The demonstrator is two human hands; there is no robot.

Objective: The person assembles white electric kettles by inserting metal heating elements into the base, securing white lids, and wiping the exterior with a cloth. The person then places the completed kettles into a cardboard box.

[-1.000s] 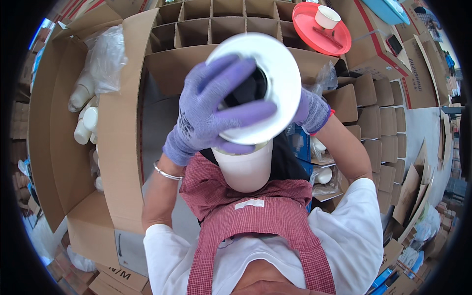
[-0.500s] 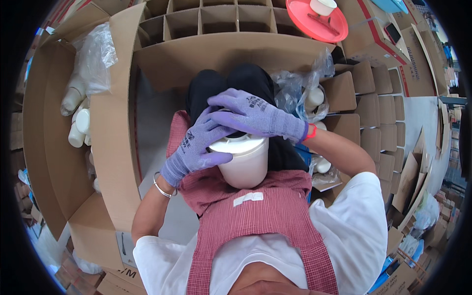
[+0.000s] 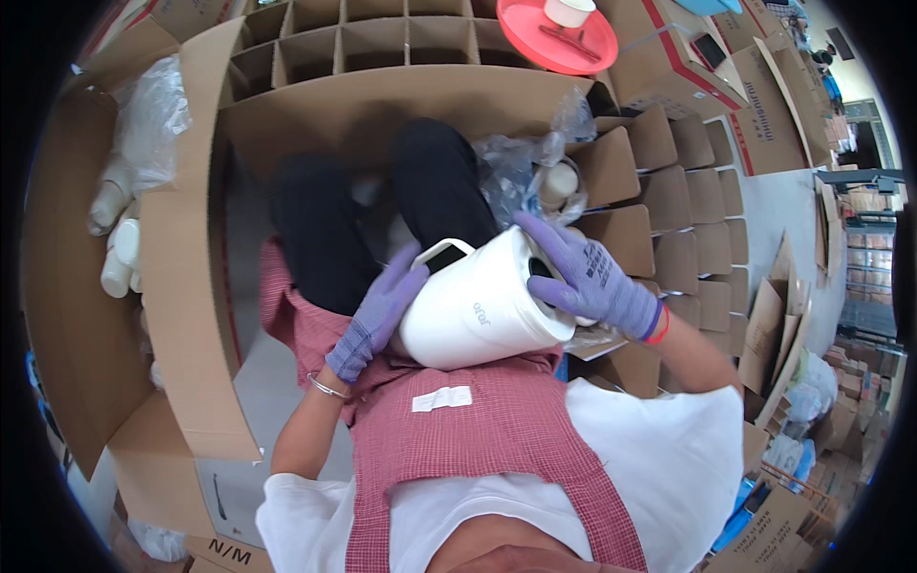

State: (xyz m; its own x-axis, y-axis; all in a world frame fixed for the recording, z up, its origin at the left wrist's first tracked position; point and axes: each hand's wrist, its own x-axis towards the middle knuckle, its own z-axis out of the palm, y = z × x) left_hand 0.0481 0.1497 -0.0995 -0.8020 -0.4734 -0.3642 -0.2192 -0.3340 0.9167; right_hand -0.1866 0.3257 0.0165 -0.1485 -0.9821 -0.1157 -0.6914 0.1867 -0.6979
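A white jug [image 3: 468, 310] with a loop handle lies on its side across my lap, its dark round opening turned to the right. My left hand [image 3: 390, 304], in a purple-grey work glove, is pressed round the jug's base end beside the handle. At the other end my gloved right hand [image 3: 585, 272] grips the rim, with the thumb at the dark opening and the fingers over the upper edge. The inside of the opening is mostly hidden by that hand.
To the left, an open carton [image 3: 196, 315] holds white containers [image 3: 119, 253] and a plastic bag [image 3: 158, 110]. Cardboard dividers [image 3: 373, 48] fill a box ahead, beside a red tray [image 3: 535, 38] with a white cup. More dividers [image 3: 669, 210] and bagged white pieces [image 3: 557, 183] are at right.
The jug has tipped from upright onto its side, its top swinging right. My left hand has slid to its base and my right hand has moved right to its rim. My legs have parted.
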